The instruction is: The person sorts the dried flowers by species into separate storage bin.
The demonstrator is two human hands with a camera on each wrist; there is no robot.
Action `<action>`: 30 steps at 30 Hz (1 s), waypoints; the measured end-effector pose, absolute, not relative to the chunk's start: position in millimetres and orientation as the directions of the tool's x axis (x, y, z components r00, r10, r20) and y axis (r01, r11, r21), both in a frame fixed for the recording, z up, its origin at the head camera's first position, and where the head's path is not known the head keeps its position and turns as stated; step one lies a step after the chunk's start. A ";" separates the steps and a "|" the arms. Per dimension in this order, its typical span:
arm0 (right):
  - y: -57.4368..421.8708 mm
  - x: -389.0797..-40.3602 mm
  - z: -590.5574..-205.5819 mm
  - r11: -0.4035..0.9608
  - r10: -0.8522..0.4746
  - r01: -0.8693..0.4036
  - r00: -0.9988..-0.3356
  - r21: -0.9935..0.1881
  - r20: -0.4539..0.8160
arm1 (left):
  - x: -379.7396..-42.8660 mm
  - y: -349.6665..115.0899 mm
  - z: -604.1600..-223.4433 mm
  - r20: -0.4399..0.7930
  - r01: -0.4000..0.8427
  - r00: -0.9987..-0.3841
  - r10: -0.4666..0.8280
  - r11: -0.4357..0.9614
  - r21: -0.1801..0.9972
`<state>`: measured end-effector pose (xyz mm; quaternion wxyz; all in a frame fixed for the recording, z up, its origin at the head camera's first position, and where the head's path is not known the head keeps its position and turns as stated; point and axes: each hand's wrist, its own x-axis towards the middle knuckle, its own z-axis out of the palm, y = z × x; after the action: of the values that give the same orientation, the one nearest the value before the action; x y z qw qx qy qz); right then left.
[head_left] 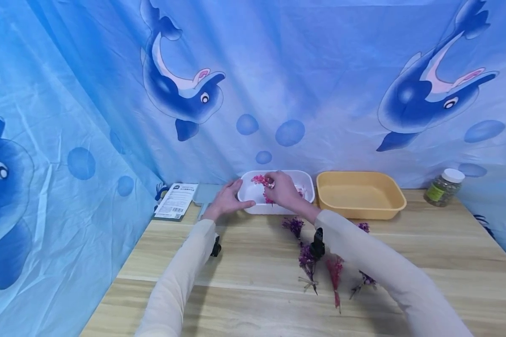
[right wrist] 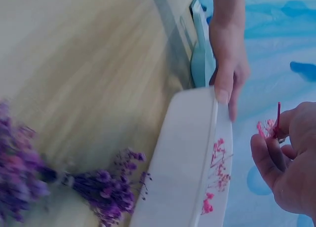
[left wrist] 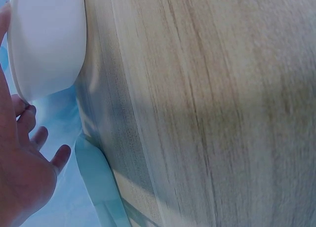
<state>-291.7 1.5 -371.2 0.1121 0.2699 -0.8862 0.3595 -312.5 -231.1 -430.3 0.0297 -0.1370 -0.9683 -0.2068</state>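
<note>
Over the white plastic basin [head_left: 261,208], my right hand [head_left: 283,189] pinches a sprig of pink dried flowers [right wrist: 267,129] between thumb and fingers. Its short red stem shows upright in the right wrist view. My left hand [head_left: 229,199] holds the basin's left end, thumb at the front rim and fingers at the far side; its outer fingers stand free of the basin in the left wrist view. More pink dried flowers [right wrist: 219,165] lie in the basin along the rim. Part of the basin's inside is hidden behind my right hand.
A yellow basin [head_left: 361,214] stands right of the white one, with a white-lidded jar [head_left: 444,188] beyond it. Purple dried bunches [head_left: 307,260] and a pink bunch [head_left: 335,274] lie in front. At left are a pale blue-green object [head_left: 206,193] and a printed packet [head_left: 177,201].
</note>
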 end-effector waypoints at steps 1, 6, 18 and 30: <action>0.6 -295.8 -371.2 0.603 -0.405 -0.557 -0.831 -0.572 0.382 | -312.6 -230.5 -430.3 0.115 0.278 -0.961 0.253 0.877 0.392; 3.2 -314.8 -372.9 0.605 -0.485 -0.593 -0.804 -0.531 0.345 | -312.2 -227.2 -429.0 0.110 0.270 -0.963 0.246 0.878 0.395; 25.4 -336.3 -378.4 0.580 -0.565 -0.628 -0.769 -0.519 0.300 | -312.7 -224.5 -428.2 0.088 0.242 -0.970 0.225 0.887 0.393; 32.7 -332.7 -387.8 0.615 -0.573 -0.639 -0.765 -0.463 0.295 | -310.4 -228.5 -430.1 0.090 0.226 -0.974 0.207 0.879 0.420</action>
<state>-332.7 32.7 -387.8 0.0587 0.3380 -0.8966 0.2801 -310.4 -228.5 -430.1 0.0212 -0.1118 -0.9690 -0.2191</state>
